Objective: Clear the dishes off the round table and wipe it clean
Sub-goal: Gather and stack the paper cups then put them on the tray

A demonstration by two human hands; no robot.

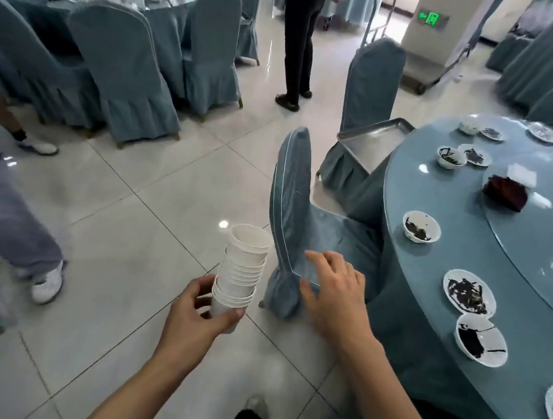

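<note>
Stacked cups (242, 271), gathered for carrying, sit clamped in my left hand (200, 318) over the floor, while my right hand (336, 292), fingers spread, touches a chair (291, 190) beside the counter (418, 191) with its dirty dishes (421, 227).

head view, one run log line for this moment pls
left hand: holds cup stack | right hand: open on chair back | table: dirty bowls, plates not cleared | tray: on far chair
</note>
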